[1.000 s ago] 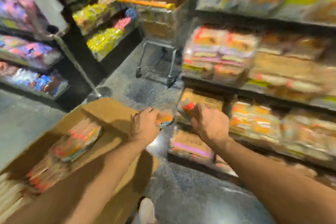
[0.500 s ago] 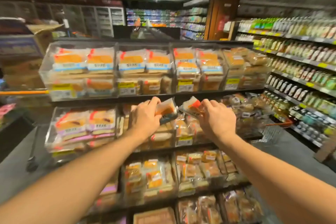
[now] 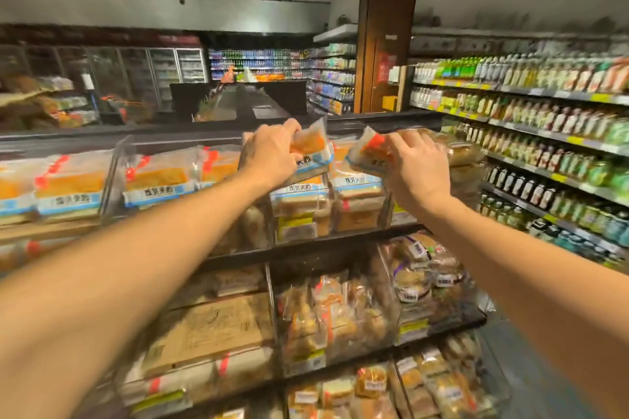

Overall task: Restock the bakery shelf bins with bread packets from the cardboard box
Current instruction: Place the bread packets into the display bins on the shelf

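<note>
Left hand grips a crinkly clear-plastic bread packet with orange loaf and blue-white label; right hand pinches a second clear packet with red tag. Both are raised over the clear acrylic top-shelf bin stacked with similar packets. Bottle shelves stand right.

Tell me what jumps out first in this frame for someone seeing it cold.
Two bare arms reach in from below: the left hand grips a bread packet and the right hand grips a second packet, both raised over the top-row clear bins. At right, a long bottle shelf runs down the aisle.
</note>
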Tool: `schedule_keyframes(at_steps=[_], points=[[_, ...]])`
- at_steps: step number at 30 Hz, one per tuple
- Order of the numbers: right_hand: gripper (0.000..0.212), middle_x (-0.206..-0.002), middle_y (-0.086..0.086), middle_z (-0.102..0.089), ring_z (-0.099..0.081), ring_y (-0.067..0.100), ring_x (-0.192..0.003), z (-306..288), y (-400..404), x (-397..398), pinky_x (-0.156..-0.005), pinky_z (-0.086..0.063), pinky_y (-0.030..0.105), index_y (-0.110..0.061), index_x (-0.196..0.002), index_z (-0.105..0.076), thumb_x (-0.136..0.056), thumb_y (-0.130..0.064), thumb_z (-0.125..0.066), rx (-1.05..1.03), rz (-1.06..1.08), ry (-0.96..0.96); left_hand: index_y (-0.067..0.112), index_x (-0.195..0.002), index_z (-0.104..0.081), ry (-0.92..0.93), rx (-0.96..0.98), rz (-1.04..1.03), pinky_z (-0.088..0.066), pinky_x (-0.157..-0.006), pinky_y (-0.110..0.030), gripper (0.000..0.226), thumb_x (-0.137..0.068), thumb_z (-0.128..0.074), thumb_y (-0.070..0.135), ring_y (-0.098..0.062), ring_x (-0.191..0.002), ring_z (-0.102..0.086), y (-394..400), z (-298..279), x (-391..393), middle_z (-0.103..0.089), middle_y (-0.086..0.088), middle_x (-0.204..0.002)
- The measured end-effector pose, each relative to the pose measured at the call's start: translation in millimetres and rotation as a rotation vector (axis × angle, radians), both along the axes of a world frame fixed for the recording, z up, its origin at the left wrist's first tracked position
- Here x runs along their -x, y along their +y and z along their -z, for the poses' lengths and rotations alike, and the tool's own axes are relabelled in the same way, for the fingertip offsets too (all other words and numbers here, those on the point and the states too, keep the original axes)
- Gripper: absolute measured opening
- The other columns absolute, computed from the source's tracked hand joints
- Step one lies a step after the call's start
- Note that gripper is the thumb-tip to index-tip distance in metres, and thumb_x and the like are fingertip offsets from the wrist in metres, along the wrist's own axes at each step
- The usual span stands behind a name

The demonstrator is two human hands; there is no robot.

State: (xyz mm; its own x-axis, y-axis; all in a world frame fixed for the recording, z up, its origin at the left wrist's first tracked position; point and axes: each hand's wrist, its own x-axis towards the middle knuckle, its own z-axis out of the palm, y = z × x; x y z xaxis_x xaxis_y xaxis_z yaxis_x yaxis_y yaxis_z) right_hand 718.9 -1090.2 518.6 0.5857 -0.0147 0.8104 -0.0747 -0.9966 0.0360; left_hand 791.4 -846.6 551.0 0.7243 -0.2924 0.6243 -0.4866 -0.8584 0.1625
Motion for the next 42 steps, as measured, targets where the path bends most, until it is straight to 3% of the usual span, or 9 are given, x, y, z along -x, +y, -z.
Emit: schedule_keyframes(at_steps=[8, 14, 19, 22, 26, 31, 34, 39, 42], points=[[0.039, -0.118, 0.011, -0.056, -0.053, 0.038, -0.111, -11.8, -33.2, -103.8, -0.085, -0.040, 0.046, -0.017, -0.125, -0.053, -0.087, -0.021, -0.060, 0.031, -0.164, 0.337, 0.023, -0.119, -0.060, 0.205, -0.093, -0.077, -0.049, -0.092, -0.045, 0.041, -0.082, -0.075, 0.035, -0.034, -0.115, -0.059, -32.0, 1.2, -75.5, -0.068, -0.009, -0.120], [0.055, -0.131, 0.006, -0.051, -0.051, 0.034, -0.122, 2.0, -42.5, -154.1, -0.099, -0.042, 0.049, -0.026, -0.138, -0.045, -0.086, -0.013, -0.054, 0.109, -0.279, 0.639, 0.011, -0.130, -0.059, 0.423, -0.282, -0.115, -0.043, -0.093, -0.032, 0.050, -0.085, -0.073, 0.028, -0.031, -0.119, -0.056, -46.1, 17.7, -100.3, -0.062, -0.014, -0.131], [0.067, -0.140, 0.008, -0.050, -0.053, 0.034, -0.122, 4.4, -41.8, -168.9, -0.086, -0.047, 0.039, -0.027, -0.143, -0.044, -0.078, -0.028, -0.061, 0.081, -0.329, 0.769, 0.013, -0.138, -0.053, 0.502, -0.353, -0.080, -0.040, -0.102, -0.031, 0.070, -0.079, -0.079, 0.039, -0.027, -0.126, -0.051, -49.1, 22.0, -104.2, -0.056, -0.009, -0.139], [0.073, -0.138, 0.009, -0.055, -0.055, 0.034, -0.120, 3.3, -39.3, -171.7, -0.087, -0.052, 0.039, -0.029, -0.144, -0.041, -0.074, -0.034, -0.063, 0.075, -0.340, 0.783, 0.014, -0.140, -0.050, 0.495, -0.396, -0.080, -0.042, -0.103, -0.034, 0.080, -0.073, -0.082, 0.043, -0.029, -0.126, -0.051, -50.1, 26.9, -108.2, -0.055, -0.009, -0.141], [0.070, -0.125, 0.006, -0.064, -0.056, 0.030, -0.118, 2.5, -34.8, -167.4, -0.079, -0.040, 0.036, -0.033, -0.142, -0.041, -0.076, -0.036, -0.064, 0.086, -0.279, 0.760, 0.019, -0.150, -0.039, 0.499, -0.404, -0.084, -0.040, -0.109, -0.036, 0.091, -0.073, -0.082, 0.044, -0.029, -0.132, -0.048, -46.2, 33.9, -107.3, -0.050, -0.006, -0.147], [0.071, -0.128, 0.004, -0.063, -0.051, 0.029, -0.126, 3.5, -27.8, -158.9, -0.100, -0.040, 0.045, -0.038, -0.140, -0.045, -0.073, -0.031, -0.068, -0.003, -0.261, 0.755, 0.021, -0.146, -0.044, 0.463, -0.367, -0.101, -0.041, -0.107, -0.034, 0.083, -0.075, -0.082, 0.041, -0.028, -0.131, -0.049, -45.0, 35.8, -103.8, -0.053, -0.005, -0.145], [0.065, -0.128, -0.001, -0.064, -0.053, 0.027, -0.123, 4.9, -29.7, -157.0, -0.099, -0.041, 0.046, -0.037, -0.133, -0.052, -0.071, -0.032, -0.072, -0.015, -0.273, 0.656, 0.023, -0.143, -0.049, 0.372, -0.328, -0.124, -0.036, -0.102, -0.033, 0.079, -0.075, -0.083, 0.044, -0.024, -0.135, -0.045, -44.7, 32.1, -94.1, -0.052, 0.000, -0.145], [0.056, -0.125, -0.001, -0.060, -0.048, 0.026, -0.118, 5.4, -35.0, -157.6, -0.095, -0.040, 0.048, -0.029, -0.127, -0.055, -0.076, -0.035, -0.075, 0.026, -0.260, 0.431, 0.033, -0.126, -0.056, 0.124, -0.233, -0.188, -0.037, -0.097, -0.048, 0.065, -0.069, -0.081, 0.051, -0.027, -0.121, -0.051, -39.7, 21.3, -97.1, -0.064, 0.003, -0.125], [0.065, -0.131, 0.002, -0.057, -0.048, 0.029, -0.122, 11.9, -32.2, -163.6, -0.097, -0.044, 0.049, -0.029, -0.135, -0.050, -0.076, -0.034, -0.076, 0.035, -0.243, 0.488, 0.035, -0.129, -0.054, 0.171, -0.264, -0.220, -0.037, -0.094, -0.048, 0.064, -0.071, -0.078, 0.050, -0.029, -0.121, -0.049, -37.5, 29.6, -106.1, -0.064, 0.000, -0.124]])
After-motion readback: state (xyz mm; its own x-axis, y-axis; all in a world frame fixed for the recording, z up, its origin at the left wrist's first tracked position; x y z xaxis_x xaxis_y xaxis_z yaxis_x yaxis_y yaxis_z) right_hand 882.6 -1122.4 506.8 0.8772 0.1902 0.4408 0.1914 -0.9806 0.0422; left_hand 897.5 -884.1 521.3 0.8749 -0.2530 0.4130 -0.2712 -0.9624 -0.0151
